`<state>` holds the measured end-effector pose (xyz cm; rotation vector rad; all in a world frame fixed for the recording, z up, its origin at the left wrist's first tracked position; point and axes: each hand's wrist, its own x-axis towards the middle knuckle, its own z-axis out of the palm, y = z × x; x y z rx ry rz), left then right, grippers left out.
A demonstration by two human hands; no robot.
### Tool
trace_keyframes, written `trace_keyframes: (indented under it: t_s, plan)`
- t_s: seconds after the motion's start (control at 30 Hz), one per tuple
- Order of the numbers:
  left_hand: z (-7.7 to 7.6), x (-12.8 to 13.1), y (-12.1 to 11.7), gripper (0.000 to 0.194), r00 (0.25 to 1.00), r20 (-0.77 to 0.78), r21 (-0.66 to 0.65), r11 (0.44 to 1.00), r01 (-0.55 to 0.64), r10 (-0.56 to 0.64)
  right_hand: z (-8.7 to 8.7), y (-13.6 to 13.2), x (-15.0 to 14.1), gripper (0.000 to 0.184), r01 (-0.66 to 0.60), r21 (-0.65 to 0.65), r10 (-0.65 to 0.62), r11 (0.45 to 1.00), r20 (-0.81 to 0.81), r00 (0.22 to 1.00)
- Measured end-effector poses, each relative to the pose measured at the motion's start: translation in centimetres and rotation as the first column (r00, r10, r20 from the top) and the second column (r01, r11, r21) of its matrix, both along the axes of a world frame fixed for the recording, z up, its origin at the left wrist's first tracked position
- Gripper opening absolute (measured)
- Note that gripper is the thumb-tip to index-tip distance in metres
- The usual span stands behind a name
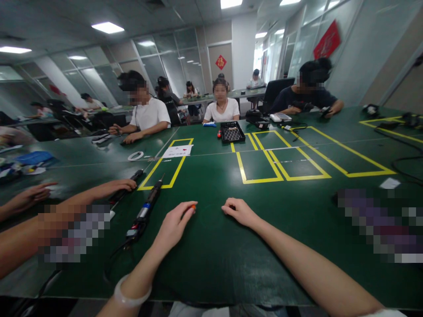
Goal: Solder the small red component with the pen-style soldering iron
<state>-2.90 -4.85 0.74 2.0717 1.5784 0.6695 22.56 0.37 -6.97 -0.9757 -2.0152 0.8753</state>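
My left hand rests low over the green table, wrist banded by a pale bracelet. Between its thumb and fingertips is a small orange thing, mostly covered. A short gap to the right, my right hand lies on the tabletop with fingers curled in; nothing shows in it. Left of my left hand lies an electric screwdriver, its bit pointing away from me and its cord trailing towards the near edge.
A co-worker's hand touches a second dark tool at left. Yellow tape outlines mark the table. Beyond are a black tray of small parts, a paper sheet and a white ring. People sit opposite.
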Motion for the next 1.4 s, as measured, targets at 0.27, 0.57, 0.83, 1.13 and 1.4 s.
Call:
trace_keyframes:
  t_s: [0.27,0.57,0.83,1.13,1.4]
  plan:
    - [-1.8,7.2,4.9,0.05,0.883,0.456,-0.264,0.931,0.254,-0.111,0.1,0.3,0.2,0.031,-0.199,-0.295,0.063,0.934,-0.414,0.908]
    - [-4.6,8.0,5.2,0.037,0.807,0.59,-0.357,0.902,0.243,0.016,-0.5,0.5,-0.1,0.032,-0.187,-0.289,0.035,0.939,-0.46,0.887]
    - [-4.7,7.6,5.0,0.027,0.847,0.518,-0.149,0.962,0.228,-0.12,-0.3,0.6,0.0,0.028,-0.11,-0.291,-0.035,0.95,-0.449,0.893]
    - [-3.8,7.4,4.6,0.018,0.895,0.393,-0.032,0.97,0.241,-0.209,-0.6,0.7,0.0,0.027,-0.061,-0.261,-0.049,0.964,-0.396,0.917]
    - [-1.6,5.0,4.2,0.031,0.973,0.142,0.077,0.982,0.174,-0.183,-0.4,0.7,0.2,0.017,-0.005,-0.214,-0.053,0.977,-0.266,0.963]
